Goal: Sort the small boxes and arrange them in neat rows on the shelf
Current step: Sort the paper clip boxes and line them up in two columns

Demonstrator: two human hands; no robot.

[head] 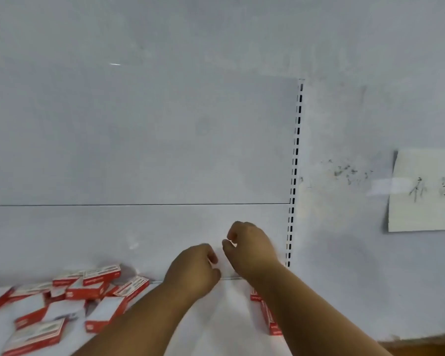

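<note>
Left hand grip: the left hand (193, 271) is raised near the back of the white metal shelf (224, 312), fingers curled in; whether anything is between them cannot be told, no box shows there.
Right hand grip: the right hand (249, 249) sits just beside it, thumb and forefinger drawn close as if pinching, but nothing visible is pinched.
Row begun: a short line of red-and-white small cardboard boxes (267, 317) stands on edge under the right forearm, at the shelf's right end, near the slotted white upright (294, 160).
Unsorted pile: loose red-and-white boxes (88, 291) lie jumbled and tilted on the shelf's left part, well apart from the row.
Risk, forearm: the right forearm passes just over the row; lowering it could likely topple the standing boxes.
Risk, pile: boxes lean on each other, so pulling one out may shift its neighbours.
Risk, view: the picture is blurred, so box faces cannot be read for sorting.
</note>
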